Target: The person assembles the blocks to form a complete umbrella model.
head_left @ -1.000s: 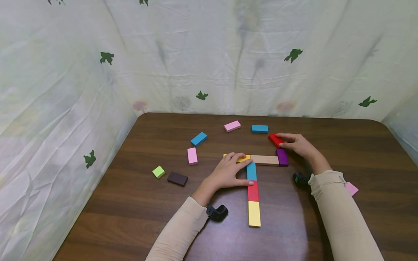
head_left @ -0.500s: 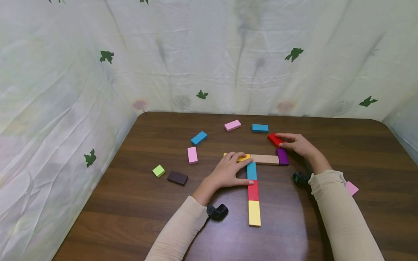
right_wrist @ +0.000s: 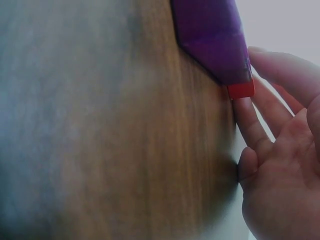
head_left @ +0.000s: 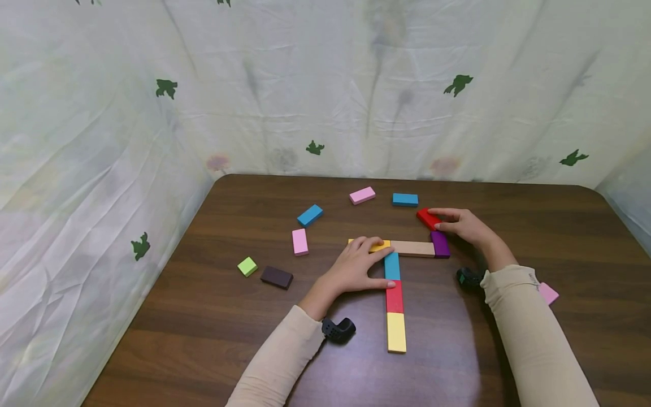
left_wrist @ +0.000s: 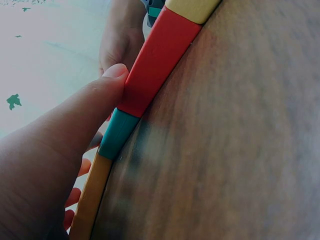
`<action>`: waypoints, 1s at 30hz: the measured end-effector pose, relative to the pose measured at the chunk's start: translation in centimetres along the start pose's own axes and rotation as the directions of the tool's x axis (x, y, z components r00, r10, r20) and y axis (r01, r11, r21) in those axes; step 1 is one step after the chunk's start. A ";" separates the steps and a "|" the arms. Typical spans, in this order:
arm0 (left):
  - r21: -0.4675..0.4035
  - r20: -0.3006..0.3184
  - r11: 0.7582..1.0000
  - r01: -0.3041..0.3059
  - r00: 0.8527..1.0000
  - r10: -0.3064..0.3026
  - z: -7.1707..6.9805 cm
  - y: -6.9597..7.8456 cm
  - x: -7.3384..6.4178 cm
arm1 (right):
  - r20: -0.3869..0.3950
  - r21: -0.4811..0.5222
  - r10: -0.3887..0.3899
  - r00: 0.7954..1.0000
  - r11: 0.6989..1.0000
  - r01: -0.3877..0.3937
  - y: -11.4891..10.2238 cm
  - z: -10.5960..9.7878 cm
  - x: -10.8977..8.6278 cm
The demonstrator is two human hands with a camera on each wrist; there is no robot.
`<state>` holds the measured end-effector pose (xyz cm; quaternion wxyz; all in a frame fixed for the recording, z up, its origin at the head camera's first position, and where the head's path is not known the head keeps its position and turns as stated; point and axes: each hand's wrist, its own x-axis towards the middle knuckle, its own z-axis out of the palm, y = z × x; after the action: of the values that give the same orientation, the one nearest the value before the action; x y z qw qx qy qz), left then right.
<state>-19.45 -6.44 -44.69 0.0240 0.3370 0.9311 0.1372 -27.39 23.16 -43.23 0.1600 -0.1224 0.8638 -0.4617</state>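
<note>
The right hand (head_left: 465, 227) pinches the far red block (head_left: 428, 219) between thumb and fingers, just beyond the purple block (head_left: 440, 245) on the worktop (head_left: 203, 339). The left hand (head_left: 352, 271) is spread: fingers at the orange block (head_left: 381, 246), thumb touching the near red block (head_left: 394, 297). The blue block (head_left: 392, 268) sits between these two.

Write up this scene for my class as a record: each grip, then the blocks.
Left grip: thumb touching nearer red block, fingers by orange-yellow block
Right grip: pinching farther red block just beyond purple block
Column, near to far: yellow block, nearer red block, middle blue block
Row, left to right: orange-yellow, beige block, purple
Scattered: three pink blocks, two blue blocks, lime-green block, dark block
Surface: brown table
</note>
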 end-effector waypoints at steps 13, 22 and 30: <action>0.012 0.002 1.000 -0.003 1.000 0.003 -0.1 0.1 0.0 | 0.005 0.012 0.012 1.000 1.000 -0.012 0.0 -0.1 -0.1; 0.012 0.004 1.000 0.001 1.000 -0.001 -0.1 0.1 0.0 | 0.014 0.029 0.016 1.000 0.999 -0.016 0.2 -0.1 -0.2; 0.005 0.005 1.000 0.003 1.000 -0.003 0.0 0.0 0.0 | 0.022 0.033 0.014 1.000 0.999 -0.015 0.1 -0.1 -0.2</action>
<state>-19.44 -6.40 -44.66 0.0257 0.3360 0.9319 0.1342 -27.24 23.39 -43.26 0.1747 -0.1182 0.8552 -0.4735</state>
